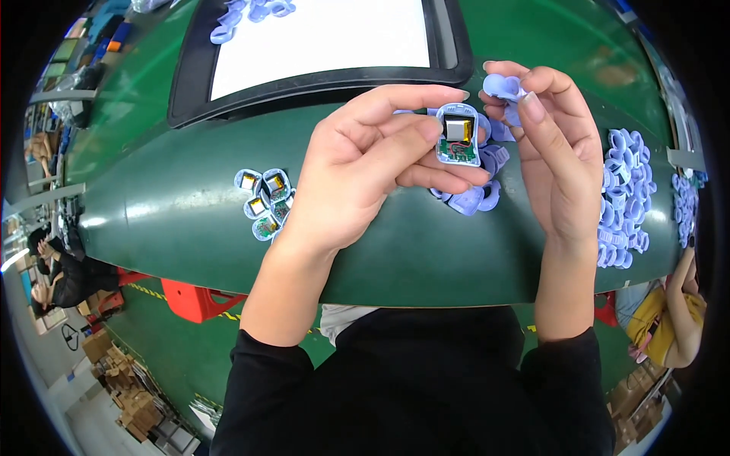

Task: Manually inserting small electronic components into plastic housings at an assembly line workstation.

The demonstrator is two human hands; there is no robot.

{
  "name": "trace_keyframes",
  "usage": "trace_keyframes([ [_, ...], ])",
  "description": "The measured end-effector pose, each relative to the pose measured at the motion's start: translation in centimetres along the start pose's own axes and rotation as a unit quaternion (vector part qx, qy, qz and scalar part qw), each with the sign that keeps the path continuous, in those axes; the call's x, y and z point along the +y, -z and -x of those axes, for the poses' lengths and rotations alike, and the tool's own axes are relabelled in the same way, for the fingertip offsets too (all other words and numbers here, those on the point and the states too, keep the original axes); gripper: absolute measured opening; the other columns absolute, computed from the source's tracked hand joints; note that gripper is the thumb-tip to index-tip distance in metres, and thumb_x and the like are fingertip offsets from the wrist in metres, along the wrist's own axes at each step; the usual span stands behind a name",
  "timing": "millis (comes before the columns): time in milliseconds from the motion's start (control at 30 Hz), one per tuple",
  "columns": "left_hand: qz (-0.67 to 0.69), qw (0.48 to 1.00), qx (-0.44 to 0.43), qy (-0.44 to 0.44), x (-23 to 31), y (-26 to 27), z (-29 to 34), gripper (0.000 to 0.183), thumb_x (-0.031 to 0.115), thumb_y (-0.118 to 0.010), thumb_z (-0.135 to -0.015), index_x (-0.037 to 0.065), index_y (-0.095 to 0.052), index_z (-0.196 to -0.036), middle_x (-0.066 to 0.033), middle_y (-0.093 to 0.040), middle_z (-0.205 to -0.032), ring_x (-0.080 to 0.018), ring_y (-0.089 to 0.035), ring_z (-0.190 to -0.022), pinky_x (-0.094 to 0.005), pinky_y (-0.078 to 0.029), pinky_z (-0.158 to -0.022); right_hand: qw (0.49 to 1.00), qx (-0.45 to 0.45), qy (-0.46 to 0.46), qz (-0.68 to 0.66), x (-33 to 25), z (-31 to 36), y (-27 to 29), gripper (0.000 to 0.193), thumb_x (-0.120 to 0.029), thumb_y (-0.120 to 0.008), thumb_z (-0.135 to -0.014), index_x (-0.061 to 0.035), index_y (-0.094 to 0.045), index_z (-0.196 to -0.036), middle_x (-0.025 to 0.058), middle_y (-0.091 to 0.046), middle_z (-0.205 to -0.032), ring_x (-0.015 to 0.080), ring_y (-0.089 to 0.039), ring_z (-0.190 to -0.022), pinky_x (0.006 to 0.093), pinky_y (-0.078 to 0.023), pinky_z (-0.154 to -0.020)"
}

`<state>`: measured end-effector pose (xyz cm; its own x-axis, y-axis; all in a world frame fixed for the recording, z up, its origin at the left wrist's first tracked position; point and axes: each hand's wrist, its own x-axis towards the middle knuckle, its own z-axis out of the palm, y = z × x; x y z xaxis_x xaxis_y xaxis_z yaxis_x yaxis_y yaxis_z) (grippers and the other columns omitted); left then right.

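Observation:
My left hand (365, 156) grips a small light-blue device housing (458, 135) by its edges, its open side facing up. Inside it show a silver battery with yellow tape, a green circuit board and a thin red wire. Close beside it on the right, my right hand (559, 137) pinches a periwinkle plastic part (503, 90) with a rounded, looped shape. Beneath both hands lies a loose group of similar periwinkle parts (468, 201), partly covered by the left fingers. Left of my left forearm sit several open housings (262, 204) with batteries and boards in them.
A black-framed tray (319, 82) with a white surface stands at the far side, periwinkle parts (257, 11) on it. On the right is a large pile of periwinkle parts (626, 199). The green table (426, 266) curves toward me; a red stool (196, 299) and other people are beyond.

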<state>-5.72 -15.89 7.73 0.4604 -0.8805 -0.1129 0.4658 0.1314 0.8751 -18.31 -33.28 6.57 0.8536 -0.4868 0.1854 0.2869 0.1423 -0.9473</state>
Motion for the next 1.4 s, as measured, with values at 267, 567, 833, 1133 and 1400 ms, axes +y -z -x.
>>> trace_keyframes([
  [267, 0.007, 1.000, 0.000, 0.008, 0.1, -0.2, 0.1, 0.037, 0.004, -0.043, -0.104, -0.007, -0.052, -0.138, -0.0283, -0.069, -0.115, -0.0369, -0.075, -0.092, -0.0346, -0.065, -0.078, 0.998, -0.031, 0.036, 0.028, -0.3, 0.3, -0.2, 0.032, -0.015, -0.057, -0.102, 0.0027, -0.053, -0.128, 0.0256, -0.058, -0.136, 0.0255, -0.063, -0.115, 0.0365, -0.047, -0.103],
  [567, 0.043, 0.999, -0.006, -0.014, -0.3, 0.4, -0.2, 0.033, 0.002, -0.046, -0.104, -0.006, -0.052, -0.136, -0.0209, -0.069, -0.112, -0.0356, -0.074, -0.093, -0.0375, -0.065, -0.080, 0.988, -0.053, 0.095, 0.108, 0.2, 0.4, -1.1, 0.038, -0.008, -0.068, -0.093, 0.0038, -0.052, -0.126, 0.0280, -0.061, -0.132, 0.0269, -0.061, -0.120, 0.0401, -0.045, -0.107],
  [833, 0.059, 0.998, 0.013, -0.007, -0.8, 0.2, -0.1, 0.025, 0.009, -0.049, -0.106, -0.002, -0.046, -0.128, -0.0175, -0.069, -0.109, -0.0250, -0.072, -0.098, -0.0367, -0.060, -0.089, 0.960, -0.079, 0.136, 0.233, -0.3, 0.6, -2.0, 0.036, -0.001, -0.077, -0.082, 0.0015, -0.060, -0.113, 0.0232, -0.063, -0.128, 0.0315, -0.060, -0.123, 0.0421, -0.044, -0.106],
  [1133, 0.138, 0.990, -0.035, -0.013, -2.0, 1.0, -0.2, 0.027, 0.009, -0.050, -0.106, 0.005, -0.052, -0.133, -0.0193, -0.065, -0.124, -0.0359, -0.067, -0.114, -0.0434, -0.057, -0.098, 0.939, -0.033, 0.182, 0.290, -0.4, 0.5, -2.8, 0.032, -0.001, -0.083, -0.074, -0.0026, -0.067, -0.102, 0.0166, -0.069, -0.122, 0.0298, -0.066, -0.111, 0.0392, -0.051, -0.097],
  [1400, 0.177, 0.982, -0.072, -0.005, -1.8, 0.9, -0.7, 0.027, 0.010, -0.057, -0.104, 0.005, -0.059, -0.130, -0.0056, -0.065, -0.121, -0.0171, -0.062, -0.112, -0.0346, -0.053, -0.092, 0.983, -0.056, 0.136, 0.109, -0.1, 0.7, -1.9, 0.035, -0.004, -0.079, -0.083, -0.0038, -0.056, -0.109, 0.0220, -0.059, -0.132, 0.0251, -0.057, -0.121, 0.0390, -0.042, -0.106],
])
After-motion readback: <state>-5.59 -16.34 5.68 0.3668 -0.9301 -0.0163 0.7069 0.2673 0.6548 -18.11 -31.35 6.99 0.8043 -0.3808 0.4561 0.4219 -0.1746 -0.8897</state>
